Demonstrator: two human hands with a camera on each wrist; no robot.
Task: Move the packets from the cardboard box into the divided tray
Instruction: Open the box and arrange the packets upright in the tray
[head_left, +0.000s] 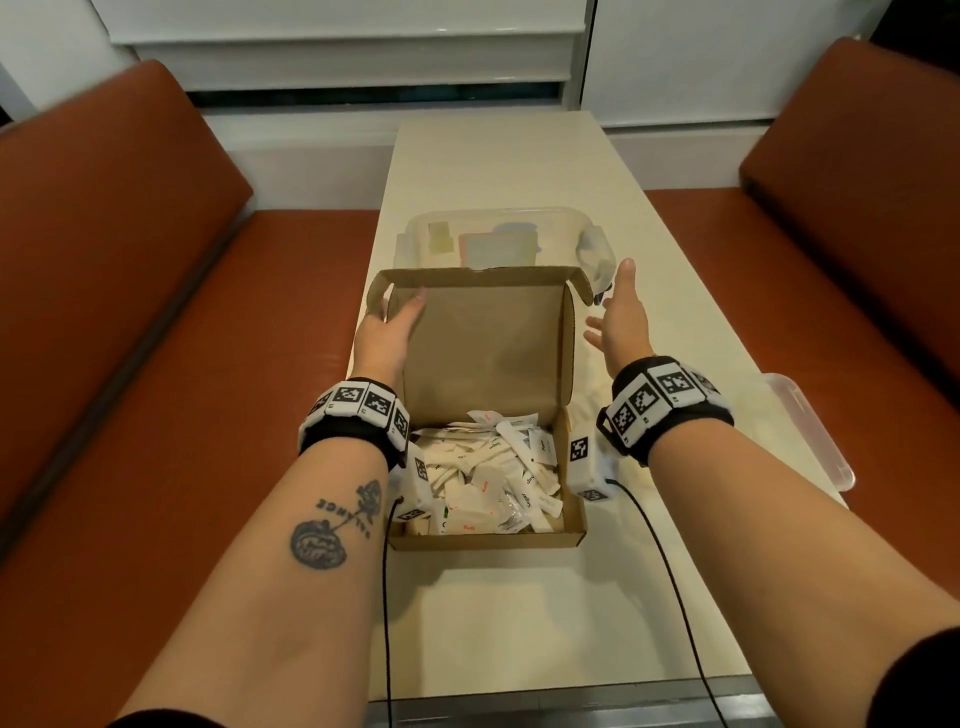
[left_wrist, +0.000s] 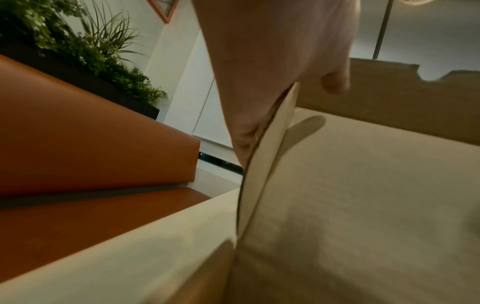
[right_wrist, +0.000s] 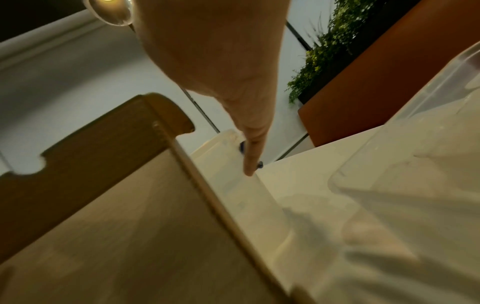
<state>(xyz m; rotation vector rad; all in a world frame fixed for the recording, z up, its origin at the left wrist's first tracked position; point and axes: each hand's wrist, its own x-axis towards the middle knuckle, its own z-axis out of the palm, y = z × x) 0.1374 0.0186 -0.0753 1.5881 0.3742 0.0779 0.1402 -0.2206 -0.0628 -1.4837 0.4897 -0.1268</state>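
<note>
- The left hand (head_left: 387, 332) grips the left edge of the raised lid (head_left: 480, 343) of the cardboard box (head_left: 488, 538): in the left wrist view the thumb (left_wrist: 335, 81) lies on the lid's inner face and the fingers go behind it.
- The right hand (head_left: 621, 312) hovers just beside the lid's right edge with fingers straight and spread, holding nothing.
- The step in hand looks like folding the lid fully back; best to press it past upright with both hands so it stays back, keeping the box from sliding.
- The packets (head_left: 488, 478) are all piled in the box, none lifted yet.
- The divided tray (head_left: 498, 234), clear plastic, sits on the table (head_left: 519, 623) just behind the box; the upright lid stands between packets and tray.
- A clear plastic lid (head_left: 810, 431) lies at the table's right edge, apart from the box.
- Orange benches (head_left: 130, 312) flank the table.
</note>
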